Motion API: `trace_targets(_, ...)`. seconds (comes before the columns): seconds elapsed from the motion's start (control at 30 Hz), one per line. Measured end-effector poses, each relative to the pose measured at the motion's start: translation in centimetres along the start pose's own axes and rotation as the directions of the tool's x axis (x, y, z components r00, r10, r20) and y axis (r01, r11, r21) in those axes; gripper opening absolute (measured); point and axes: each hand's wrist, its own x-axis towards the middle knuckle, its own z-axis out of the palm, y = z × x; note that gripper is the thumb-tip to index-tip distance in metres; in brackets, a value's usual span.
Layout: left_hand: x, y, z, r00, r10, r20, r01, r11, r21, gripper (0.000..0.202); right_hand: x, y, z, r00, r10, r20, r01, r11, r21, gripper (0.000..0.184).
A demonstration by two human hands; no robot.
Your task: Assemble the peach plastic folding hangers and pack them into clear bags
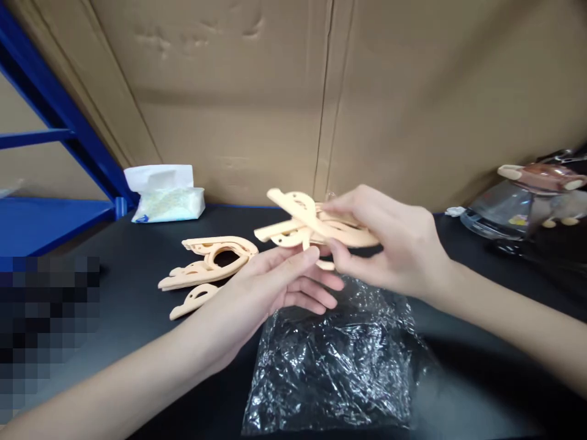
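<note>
Cream, smooth curved pieces (pixel 316 227) are pinched by left fingers (pixel 308 259) and right fingers (pixel 345 255) near crinkled clear film (pixel 343 360).

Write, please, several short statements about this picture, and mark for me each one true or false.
1. Both the left hand and the right hand touch the raised cream pieces. True.
2. The clear plastic bag is hanging from the left hand. False: the clear plastic bag lies on the black table.
3. Other cream parts lie on the table, left of the bag. True.
4. The tissue pack is at the right end. False: the tissue pack is at the left, near the cardboard wall.
5. Both hands are gloved. False: they are bare.
</note>
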Motion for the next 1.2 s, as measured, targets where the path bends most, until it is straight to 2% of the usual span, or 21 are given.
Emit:
trace_targets(0.13,1.0,-0.3,0.7,0.999,0.031,-0.008,-0.030,0.994,0.107,0.020,-3.5,0.4,0.2,0.997,0.067,0.040,-0.071,0.993,0.095,0.018)
trace_targets(0.27,1.2,-1.4,0.6,0.999,0.007,0.032,-0.013,0.977,0.211,0.025,-5.5,0.6,0.9,0.987,0.128,0.102,-0.151,0.952,0.267,0.021)
trace_targets(0.37,1.2,-2.2,0.1,0.997,-0.052,0.065,0.036,0.973,0.229,0.028,-6.2,0.2,1.0,0.971,0.171,0.169,-0.218,0.922,0.319,0.011)
trace_targets(0.47,1.2,-2.5,-0.4,0.983,-0.137,0.122,0.113,0.976,0.185,0.030,-6.4,-0.2,1.0,0.967,0.186,0.173,-0.236,0.910,0.341,0.006)
trace_targets(0.63,0.9,-2.3,-1.0,0.962,-0.136,0.238,0.112,0.988,0.108,0.022,-6.3,-0.3,1.1,0.984,0.122,0.131,-0.160,0.926,0.341,0.011)
trace_targets(0.87,0.8,-2.3,-1.7,0.910,-0.155,0.385,0.160,0.987,0.018,0.030,-6.0,-0.3,0.2,0.992,-0.012,0.129,-0.029,0.952,0.305,0.012)
trace_targets(0.93,0.9,-2.4,-1.9,0.886,-0.130,0.445,0.178,0.982,-0.066,0.039,-6.0,-0.2,0.0,0.990,-0.019,0.139,-0.024,0.953,0.303,0.012)
trace_targets(1.0,1.0,-2.3,-2.1,0.863,-0.139,0.485,0.232,0.963,-0.136,0.058,-6.0,0.0,0.0,0.988,-0.026,0.152,-0.018,0.959,0.283,0.009)
trace_targets(1.1,1.0,-2.0,-2.0,0.865,-0.210,0.456,0.306,0.940,-0.148,0.074,-6.1,0.2,0.0,0.980,-0.094,0.174,0.055,0.975,0.213,0.006)
trace_targets(1.13,1.0,-1.8,-1.9,0.876,-0.222,0.427,0.305,0.943,-0.136,0.070,-6.2,0.3,0.1,0.975,-0.129,0.183,0.096,0.980,0.176,0.007)
trace_targets(1.2,0.9,-1.7,-1.7,0.905,-0.232,0.358,0.277,0.958,-0.078,0.048,-6.3,0.5,0.2,0.961,-0.193,0.199,0.179,0.980,0.086,0.010)
